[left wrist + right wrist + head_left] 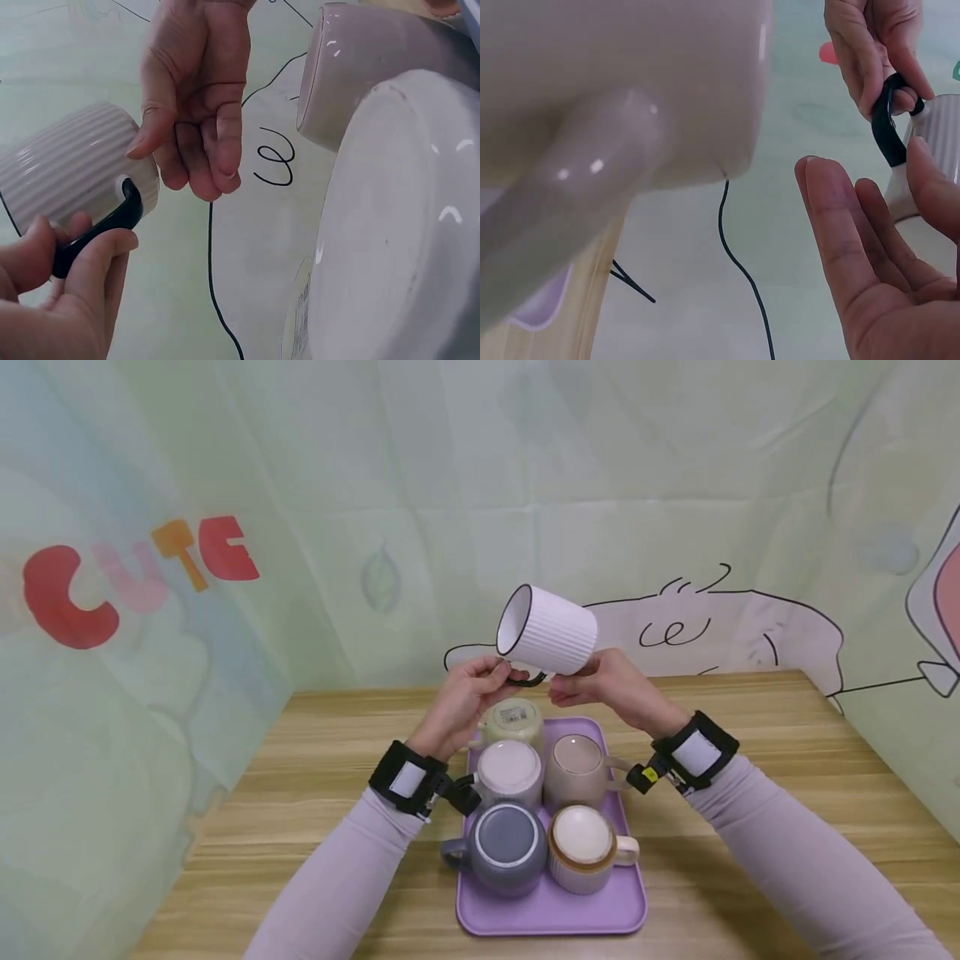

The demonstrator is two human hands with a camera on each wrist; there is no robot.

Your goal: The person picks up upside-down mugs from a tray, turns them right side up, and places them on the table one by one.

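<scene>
A white ribbed mug (558, 631) with a dark rim is held tilted above the far end of a purple tray (551, 920), its mouth facing up and left. My left hand (476, 693) pinches its black handle (101, 229) between thumb and curled fingers. At the mug's base is my right hand (611, 685), its thumb against or close to the ribbed side in the left wrist view. The right hand's fingers (840, 232) are extended, not wrapped round the mug. Whether that thumb bears any weight I cannot tell.
Several upturned mugs stand on the tray: a dark blue-grey mug (506, 852), a cream and brown mug (581, 860), a taupe mug (573, 777), a white-bottomed mug (510, 768) and a pale yellow-green mug (513, 718). Behind the wooden table (322, 777) hangs a printed cloth (450, 485).
</scene>
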